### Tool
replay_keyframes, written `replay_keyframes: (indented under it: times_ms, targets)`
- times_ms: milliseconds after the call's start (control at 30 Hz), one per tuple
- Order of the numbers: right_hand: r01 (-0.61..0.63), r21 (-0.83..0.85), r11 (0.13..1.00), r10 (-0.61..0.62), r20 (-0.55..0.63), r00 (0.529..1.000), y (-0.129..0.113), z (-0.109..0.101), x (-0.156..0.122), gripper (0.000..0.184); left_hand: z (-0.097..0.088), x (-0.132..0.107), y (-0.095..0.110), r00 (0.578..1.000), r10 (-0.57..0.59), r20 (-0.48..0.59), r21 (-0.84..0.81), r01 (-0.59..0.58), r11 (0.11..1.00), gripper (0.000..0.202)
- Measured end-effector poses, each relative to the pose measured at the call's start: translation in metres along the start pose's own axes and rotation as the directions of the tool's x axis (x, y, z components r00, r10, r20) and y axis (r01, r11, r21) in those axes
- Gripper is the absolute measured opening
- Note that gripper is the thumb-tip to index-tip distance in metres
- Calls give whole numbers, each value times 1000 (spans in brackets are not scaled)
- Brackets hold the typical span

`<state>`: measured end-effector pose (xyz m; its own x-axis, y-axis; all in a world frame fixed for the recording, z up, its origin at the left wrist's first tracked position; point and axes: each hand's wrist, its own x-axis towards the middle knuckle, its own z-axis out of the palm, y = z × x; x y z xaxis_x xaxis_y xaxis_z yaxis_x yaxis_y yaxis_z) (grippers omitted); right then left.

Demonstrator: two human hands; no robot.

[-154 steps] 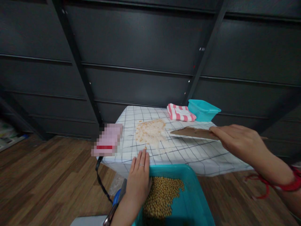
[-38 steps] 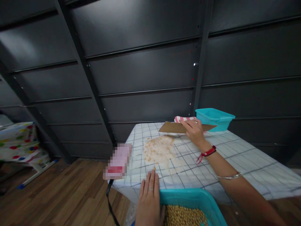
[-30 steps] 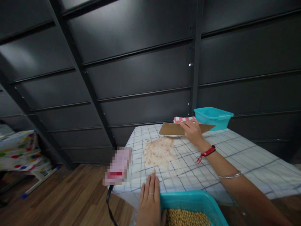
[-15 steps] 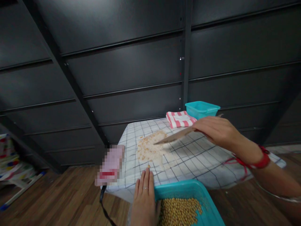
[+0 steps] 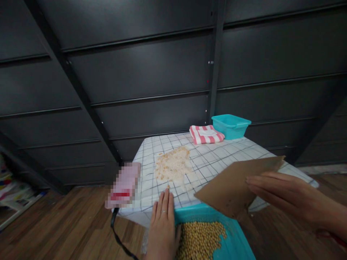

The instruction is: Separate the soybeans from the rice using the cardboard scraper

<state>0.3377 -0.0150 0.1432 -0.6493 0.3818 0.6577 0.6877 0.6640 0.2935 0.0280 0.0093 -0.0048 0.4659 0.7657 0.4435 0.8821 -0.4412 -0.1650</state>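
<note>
My right hand (image 5: 287, 189) grips a brown piece of cardboard (image 5: 238, 184) by its right part, fingers along its broad face. The cardboard is tilted above the right side of a teal tub (image 5: 235, 238) that holds yellowish soybeans (image 5: 202, 236). My left hand (image 5: 163, 220) lies with fingers stretched out at the table's near edge, against the tub's left rim; its thumb is partly hidden. Just past those fingertips is a single bean (image 5: 168, 186). Farther back, a patch of white grains (image 5: 175, 164) mixed with beans is spread on the checked tablecloth (image 5: 211, 159).
At the back of the table a folded pink-and-white striped cloth (image 5: 206, 134) sits beside a second teal tub (image 5: 230, 126). A blurred pink object (image 5: 125, 184) with a black strap (image 5: 116, 231) is at the left edge. Dark panels (image 5: 151, 76) stand behind.
My right hand has brought the cardboard from above the grains toward me and the right, turning its broad face into view. The left hand stays beside the tub.
</note>
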Motion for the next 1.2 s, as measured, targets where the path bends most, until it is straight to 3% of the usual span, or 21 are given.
replay_keyframes:
  times_ms: [100,233,333,467,633,700,800,967,1067,1200]
  targets:
    - [160,-16,987,-159,71,985,-1,12,16,33,-1,0,0,1000,-4,6,-13,4,1000,81]
    - [288,-202,936,-293,5,956,3,36,32,32,-3,0,-1,1000,-13,5,-24,13,1000,82]
    - [325,-232,917,-341,-33,939,10,41,43,29,-4,0,-2,1000,-18,4,-19,18,1000,83]
    - [302,-192,934,-317,-55,947,16,22,46,32,-6,-2,-4,1000,-20,19,-33,21,999,82]
    - [237,-2,972,-237,-3,972,-5,6,44,27,-6,-5,-8,999,-39,22,-63,40,997,80]
    - [211,35,977,-212,50,976,-15,12,46,30,-6,-6,-9,999,-46,23,-69,47,997,79]
    - [283,-85,955,-282,25,959,-21,31,52,33,-6,-7,-9,998,-46,30,-60,48,997,76]
    - [363,-223,905,-389,-83,918,-4,60,66,28,-7,-6,-9,997,-65,47,-22,66,998,72]
    - [325,-212,922,-350,-94,932,10,64,74,25,-9,-7,-11,997,-64,34,-37,65,997,73]
    - [181,-171,968,-208,-154,966,26,71,86,31,-10,-10,-13,993,-113,28,-83,115,990,75]
